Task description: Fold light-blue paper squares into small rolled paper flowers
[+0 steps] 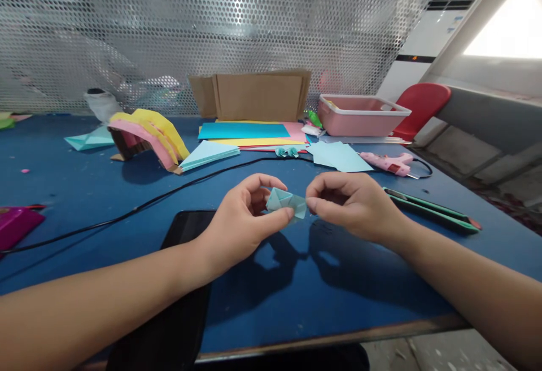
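A small folded piece of light-blue paper [280, 199] is held above the table, with creased flaps on its face. My left hand [249, 210] grips it from the left, thumb in front and fingers behind. My right hand [342, 201] is closed in a pinch at the paper's right end, where a thin flap reaches the fingertips. Behind my hands lie two small folded light-blue paper pieces [287, 152]. Flat light-blue paper sheets [341, 156] are to their right, and a stack of folded light-blue paper triangles [207, 155] is to their left.
A black cable [169, 191] crosses the blue table [262, 303]. A black tablet-like slab [186, 258] lies under my left forearm. Right of my hands are a green-edged hair straightener-like tool [432, 210] and a pink glue gun [389, 163]. Behind stands a pink bin [359, 122]; leftward, a paper-covered arch [148, 134].
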`<action>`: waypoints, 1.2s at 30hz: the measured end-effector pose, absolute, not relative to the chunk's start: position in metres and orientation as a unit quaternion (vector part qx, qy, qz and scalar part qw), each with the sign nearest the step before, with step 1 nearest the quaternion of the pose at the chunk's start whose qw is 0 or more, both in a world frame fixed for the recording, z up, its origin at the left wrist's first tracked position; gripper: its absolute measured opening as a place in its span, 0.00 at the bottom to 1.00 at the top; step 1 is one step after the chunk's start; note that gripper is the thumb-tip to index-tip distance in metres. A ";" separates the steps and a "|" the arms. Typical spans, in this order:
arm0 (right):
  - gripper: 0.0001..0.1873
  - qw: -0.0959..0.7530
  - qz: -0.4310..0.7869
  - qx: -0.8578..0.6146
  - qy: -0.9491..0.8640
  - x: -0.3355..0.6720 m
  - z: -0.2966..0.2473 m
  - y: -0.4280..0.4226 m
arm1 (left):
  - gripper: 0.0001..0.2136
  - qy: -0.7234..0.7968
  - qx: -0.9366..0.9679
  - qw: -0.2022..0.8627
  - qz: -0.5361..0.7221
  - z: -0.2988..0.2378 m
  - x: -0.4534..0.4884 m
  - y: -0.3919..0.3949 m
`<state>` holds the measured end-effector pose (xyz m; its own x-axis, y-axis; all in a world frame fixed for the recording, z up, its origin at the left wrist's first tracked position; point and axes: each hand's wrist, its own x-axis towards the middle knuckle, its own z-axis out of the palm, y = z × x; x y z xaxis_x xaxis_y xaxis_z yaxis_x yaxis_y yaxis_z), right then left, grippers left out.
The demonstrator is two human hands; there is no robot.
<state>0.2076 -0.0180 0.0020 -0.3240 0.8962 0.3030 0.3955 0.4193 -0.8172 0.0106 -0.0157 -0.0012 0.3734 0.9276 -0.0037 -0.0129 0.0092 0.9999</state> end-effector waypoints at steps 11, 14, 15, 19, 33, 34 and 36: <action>0.04 0.451 0.064 -0.355 -0.817 0.197 -0.002 -0.025 | 0.17 0.433 0.596 0.561 0.378 -0.002 0.006 -0.014; 0.04 0.444 0.046 -0.335 -0.830 0.197 -0.003 -0.028 | 0.17 0.422 0.611 0.553 0.377 -0.002 0.007 -0.015; 0.04 0.441 0.045 -0.326 -0.835 0.197 -0.003 -0.028 | 0.18 0.418 0.613 0.556 0.374 -0.002 0.008 -0.015; 0.05 0.441 0.042 -0.319 -0.838 0.198 -0.003 -0.029 | 0.15 0.407 0.623 0.555 0.371 -0.003 0.009 -0.015; 0.10 0.443 -0.033 -0.311 -0.840 0.201 -0.006 -0.028 | 0.16 0.371 0.477 0.700 0.379 -0.005 0.010 -0.012; 0.10 0.438 -0.029 -0.314 -0.842 0.201 -0.006 -0.028 | 0.16 0.371 0.469 0.705 0.381 -0.006 0.009 -0.012; 0.10 0.432 -0.017 -0.318 -0.844 0.202 -0.006 -0.028 | 0.15 0.370 0.461 0.710 0.384 -0.006 0.009 -0.011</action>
<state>0.2018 -0.0284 -0.0060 -0.4242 0.5213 0.7405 0.5506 0.7977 -0.2462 0.0093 -0.0112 -0.0065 0.4317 0.8855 -0.1718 -0.2034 0.2811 0.9379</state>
